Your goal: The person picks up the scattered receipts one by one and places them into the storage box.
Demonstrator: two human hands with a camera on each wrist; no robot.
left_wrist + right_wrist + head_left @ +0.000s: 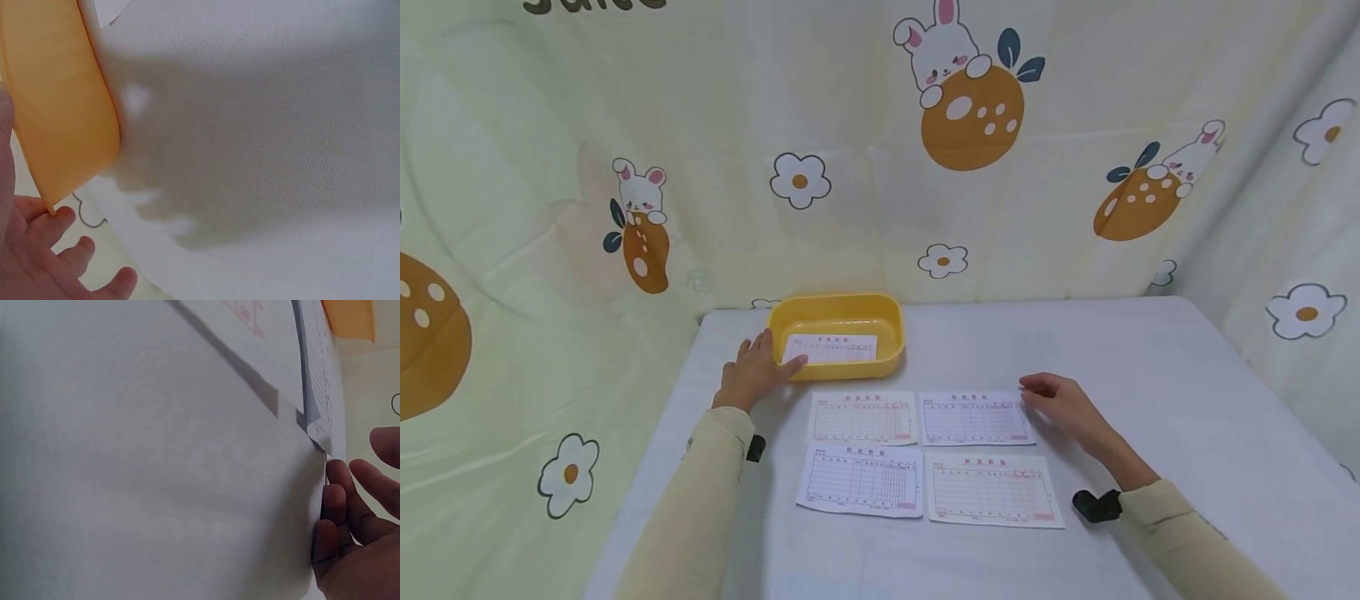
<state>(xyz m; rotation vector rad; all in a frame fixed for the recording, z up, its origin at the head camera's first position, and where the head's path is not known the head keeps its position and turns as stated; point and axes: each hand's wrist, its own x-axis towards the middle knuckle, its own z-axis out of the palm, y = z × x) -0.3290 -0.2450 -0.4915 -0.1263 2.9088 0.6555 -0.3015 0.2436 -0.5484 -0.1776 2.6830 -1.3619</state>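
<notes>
My left hand [751,375] holds the near-left corner of a yellow plastic basket [891,337], thumb across the front rim and fingers at its left end. In the left wrist view the basket's wall [62,106] overlaps the fingers [53,231]. A printed slip [831,348] lies inside. Before the basket, slips with printed tables form two rows: a red-printed one [863,418] and a blue-printed one [976,419] behind, a blue [861,482] and a red one [994,492] in front. My right hand [1067,408], fingers loosely bent and thumb apart, is right at the back-right slip's corner [320,434].
A white cloth covers the table [865,558]. Behind it hangs a pale curtain [850,100] printed with rabbits, mangoes and flowers, close to the basket. Black straps [1096,506] show at both wrists.
</notes>
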